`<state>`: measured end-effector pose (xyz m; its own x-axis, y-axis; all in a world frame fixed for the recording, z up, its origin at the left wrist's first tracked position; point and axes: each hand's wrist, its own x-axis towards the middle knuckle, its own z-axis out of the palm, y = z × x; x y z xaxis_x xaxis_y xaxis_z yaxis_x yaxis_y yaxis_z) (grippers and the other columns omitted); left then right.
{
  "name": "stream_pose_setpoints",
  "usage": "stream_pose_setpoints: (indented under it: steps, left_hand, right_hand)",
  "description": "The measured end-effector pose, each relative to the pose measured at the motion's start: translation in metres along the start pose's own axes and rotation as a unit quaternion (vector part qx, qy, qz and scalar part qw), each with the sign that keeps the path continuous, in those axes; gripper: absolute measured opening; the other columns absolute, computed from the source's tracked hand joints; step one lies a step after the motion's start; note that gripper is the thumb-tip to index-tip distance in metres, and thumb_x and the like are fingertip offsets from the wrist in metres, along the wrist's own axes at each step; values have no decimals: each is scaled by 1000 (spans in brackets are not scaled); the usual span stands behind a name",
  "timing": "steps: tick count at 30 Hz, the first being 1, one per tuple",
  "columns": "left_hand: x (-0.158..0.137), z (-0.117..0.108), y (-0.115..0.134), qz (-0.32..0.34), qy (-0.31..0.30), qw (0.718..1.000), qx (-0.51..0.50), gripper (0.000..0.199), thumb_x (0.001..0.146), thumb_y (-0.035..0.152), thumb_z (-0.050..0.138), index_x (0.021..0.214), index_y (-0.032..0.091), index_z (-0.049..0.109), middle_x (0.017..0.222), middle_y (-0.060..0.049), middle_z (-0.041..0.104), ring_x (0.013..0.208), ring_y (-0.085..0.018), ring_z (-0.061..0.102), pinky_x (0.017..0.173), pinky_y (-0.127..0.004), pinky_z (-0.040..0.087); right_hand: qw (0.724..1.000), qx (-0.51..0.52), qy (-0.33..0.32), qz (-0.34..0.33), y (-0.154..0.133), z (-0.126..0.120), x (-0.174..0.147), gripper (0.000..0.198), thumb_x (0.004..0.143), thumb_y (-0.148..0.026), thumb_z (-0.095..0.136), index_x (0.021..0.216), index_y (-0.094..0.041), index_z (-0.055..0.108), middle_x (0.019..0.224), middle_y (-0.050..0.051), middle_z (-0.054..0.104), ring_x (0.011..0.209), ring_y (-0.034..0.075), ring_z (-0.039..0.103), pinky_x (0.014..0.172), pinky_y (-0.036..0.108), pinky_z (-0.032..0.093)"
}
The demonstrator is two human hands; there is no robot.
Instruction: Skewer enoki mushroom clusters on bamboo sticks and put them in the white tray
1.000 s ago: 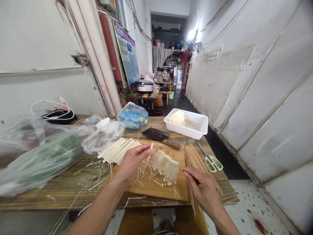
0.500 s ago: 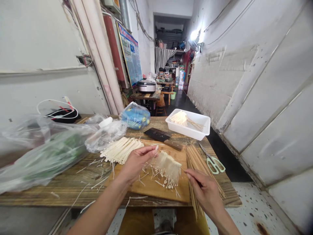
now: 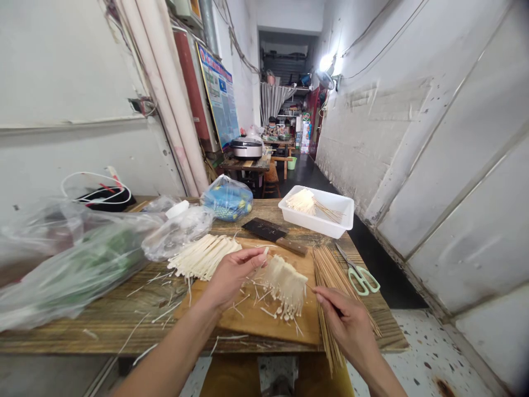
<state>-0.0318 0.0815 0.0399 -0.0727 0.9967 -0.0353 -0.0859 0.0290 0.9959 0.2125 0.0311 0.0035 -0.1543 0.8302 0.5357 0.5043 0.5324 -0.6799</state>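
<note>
Enoki mushrooms [image 3: 285,284] hang in a row from a thin bamboo skewer, above a wooden cutting board [image 3: 248,314]. My right hand [image 3: 343,317] is closed around the skewer's near end. With thumb and fingertips, my left hand [image 3: 242,273] pinches a small pale piece of enoki at the other end of the row. Behind my left wrist lies a pile of enoki mushrooms [image 3: 204,256] on the board's left side. Loose strands are scattered over board and table. A bundle of bamboo skewers [image 3: 330,275] lies beside my right hand.
A cleaver [image 3: 268,231] rests at the board's back edge. Scissors [image 3: 359,275] with pale green handles lie right of the skewers. A white tray [image 3: 341,220] holds finished-looking enoki skewers. Plastic bags [image 3: 103,253] cover the left side; a blue bagged bundle [image 3: 227,199] stands behind.
The camera view has shifted slightly. Both hands keep their grip, and the skewered enoki stays almost in the same place.
</note>
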Motion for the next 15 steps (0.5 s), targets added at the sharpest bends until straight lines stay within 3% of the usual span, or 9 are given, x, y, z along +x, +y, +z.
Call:
stream_pose_setpoints:
  steps: [15]
  left_hand:
    - [3,2,3,-4,-13,1000,-21,32,57,40,82,83,21,76,80,-4,74,76,-15,61,81,-30,46]
  right_hand:
    - [1000,4,-10,2,-2,-3,5,21,90,-23,50,98,-20,70,89,5,73,80,17,68,71,25,53]
